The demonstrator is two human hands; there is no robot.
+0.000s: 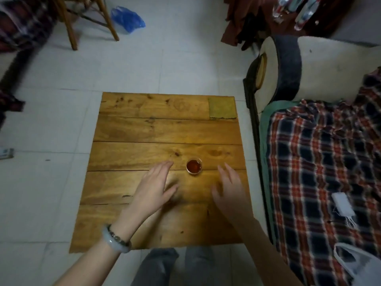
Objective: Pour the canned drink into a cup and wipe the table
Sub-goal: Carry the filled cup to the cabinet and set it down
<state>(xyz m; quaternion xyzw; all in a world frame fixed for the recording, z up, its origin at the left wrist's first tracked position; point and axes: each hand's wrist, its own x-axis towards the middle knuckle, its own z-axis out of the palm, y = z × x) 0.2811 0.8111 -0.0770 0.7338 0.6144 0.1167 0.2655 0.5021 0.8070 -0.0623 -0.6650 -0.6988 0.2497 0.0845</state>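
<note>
Cup (194,166) sits full of red drink mid-table (144,131), so pour looks done. Left hand (153,186) and right hand (228,189) flank the cup, fingers spread, holding nothing. No can visible. Next: grab cloth (222,107), far-right of cup, wipe.

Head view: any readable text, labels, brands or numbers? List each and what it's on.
None readable.
Cup of red-brown drink: no label or print visible.
Wooden table: only grain and knots.
Green cloth on the far right corner: no print.
Bottles at top right: red and blue labels, too blurred to read.
White tag on the plaid fabric: blank or too blurred.
</note>
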